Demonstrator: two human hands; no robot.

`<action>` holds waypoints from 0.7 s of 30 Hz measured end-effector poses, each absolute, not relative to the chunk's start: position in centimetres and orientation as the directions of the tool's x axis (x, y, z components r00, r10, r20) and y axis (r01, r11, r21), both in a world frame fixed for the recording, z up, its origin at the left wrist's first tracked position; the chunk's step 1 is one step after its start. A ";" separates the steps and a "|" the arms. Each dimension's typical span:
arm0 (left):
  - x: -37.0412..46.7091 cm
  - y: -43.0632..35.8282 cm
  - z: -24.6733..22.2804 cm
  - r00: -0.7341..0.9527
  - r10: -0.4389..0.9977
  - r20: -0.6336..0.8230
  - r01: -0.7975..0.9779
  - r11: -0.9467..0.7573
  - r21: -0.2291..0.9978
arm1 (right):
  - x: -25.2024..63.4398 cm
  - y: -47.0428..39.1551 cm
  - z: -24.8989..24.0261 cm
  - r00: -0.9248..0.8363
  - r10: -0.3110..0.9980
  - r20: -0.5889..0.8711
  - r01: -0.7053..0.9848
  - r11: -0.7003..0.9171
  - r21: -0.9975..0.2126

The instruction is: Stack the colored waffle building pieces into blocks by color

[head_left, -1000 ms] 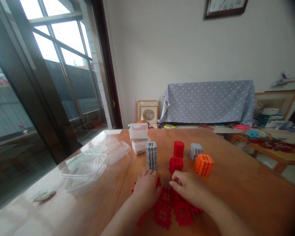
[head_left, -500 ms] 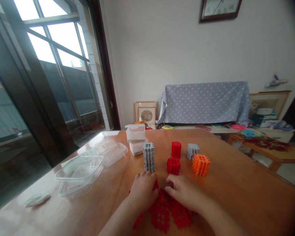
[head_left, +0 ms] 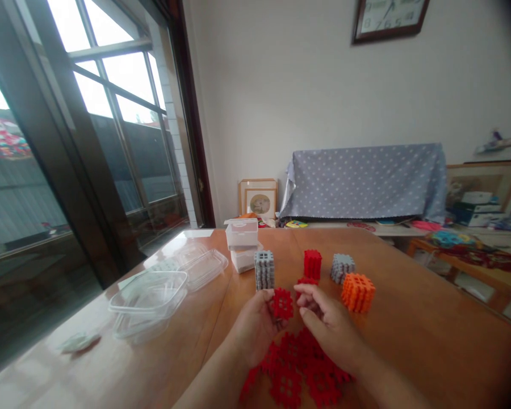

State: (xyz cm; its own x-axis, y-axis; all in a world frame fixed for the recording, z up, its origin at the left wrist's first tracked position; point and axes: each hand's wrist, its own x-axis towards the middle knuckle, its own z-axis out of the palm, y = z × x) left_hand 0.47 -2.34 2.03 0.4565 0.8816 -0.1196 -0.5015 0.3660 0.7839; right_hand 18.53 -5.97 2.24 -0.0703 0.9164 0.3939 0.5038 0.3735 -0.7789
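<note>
My left hand pinches a red interlocking tile, square with notched edges and small holes, held up above the table. To its right my right hand hovers with fingers loosely curled and apart, and I see nothing in it. Below both hands lies a spread of loose red tiles, partly covered by my right hand. Just beyond the left hand stands a tall grey stack of tiles. A short red stack is mostly hidden behind my right hand, with a taller red stack farther back.
An orange stack and a grey stack stand right of the hands on the wooden table. Clear plastic containers sit at left, near a small pale packet. White boxes are piled at the back.
My left hand has lifted a red tile from the pile. My right hand has risen slightly off the tiles. The view has shifted a little to the left.
</note>
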 end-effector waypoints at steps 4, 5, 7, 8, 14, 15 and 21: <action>0.6 -2.3 2.1 0.517 0.841 -0.160 -0.542 0.466 0.699 | 18.5 -6.1 2.1 -0.101 0.925 0.366 0.528 0.362 -0.768; 0.6 -2.4 2.2 0.522 0.838 -0.161 -0.537 0.469 0.701 | 18.5 -6.0 2.1 -0.097 0.927 0.363 0.555 0.353 -0.753; 0.7 -2.6 2.6 0.530 0.833 -0.159 -0.503 0.459 0.732 | 18.6 -5.9 2.1 -0.092 0.928 0.361 0.598 0.341 -0.725; 0.7 -2.7 2.7 0.533 0.832 -0.158 -0.477 0.449 0.756 | 18.6 -5.9 2.1 -0.095 0.927 0.363 0.611 0.342 -0.714; 1.0 -2.9 2.8 0.538 0.830 -0.148 -0.459 0.435 0.775 | 18.6 -5.9 2.5 -0.125 0.917 0.379 0.639 0.366 -0.677; 1.0 -2.8 2.7 0.536 0.831 -0.147 -0.481 0.443 0.756 | 18.6 -5.9 2.6 -0.121 0.918 0.379 0.641 0.363 -0.676; 0.9 -2.5 2.0 0.505 0.845 -0.176 -0.515 0.459 0.724 | 20.3 -4.6 2.1 -0.028 0.894 0.447 0.606 0.371 -0.704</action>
